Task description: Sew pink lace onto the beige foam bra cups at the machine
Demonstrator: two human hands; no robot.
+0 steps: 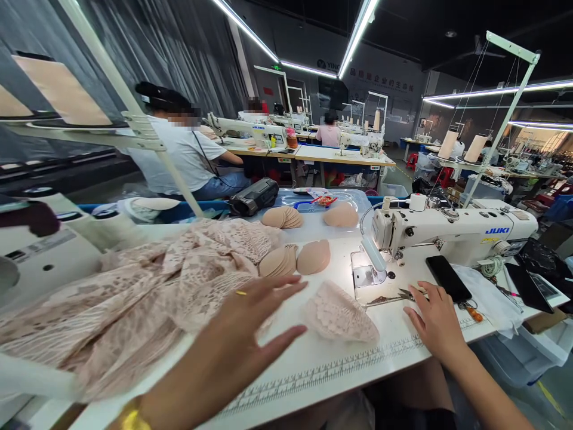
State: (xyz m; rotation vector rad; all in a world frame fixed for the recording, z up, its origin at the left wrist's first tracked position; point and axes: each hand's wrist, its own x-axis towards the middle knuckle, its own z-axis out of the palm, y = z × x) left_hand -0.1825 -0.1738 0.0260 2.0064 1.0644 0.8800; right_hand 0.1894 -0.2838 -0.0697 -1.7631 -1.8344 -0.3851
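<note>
My left hand [255,322] hovers over the white table with thumb and fingers apart, holding nothing. Just right of its fingertips lies a lace-covered pale pink cup piece [342,313]. My right hand [436,319] is open, its fingertips at the handle end of a pair of scissors [387,299]; I cannot tell whether they touch. Behind the hands are a stack of beige bra cups [278,261], a single cup [313,257] and another stack [283,217]. Pale pink lace fabric [179,280] is heaped beside my left arm. The sewing machine [452,230] stands beyond my right hand.
A black phone [448,279] and white cloth [486,298] lie right of the machine needle area. A printed ruler strip [322,371] runs along the table's front edge. A clear plastic tray [358,197] sits behind the cups. A person in a white shirt [165,155] sits ahead at left.
</note>
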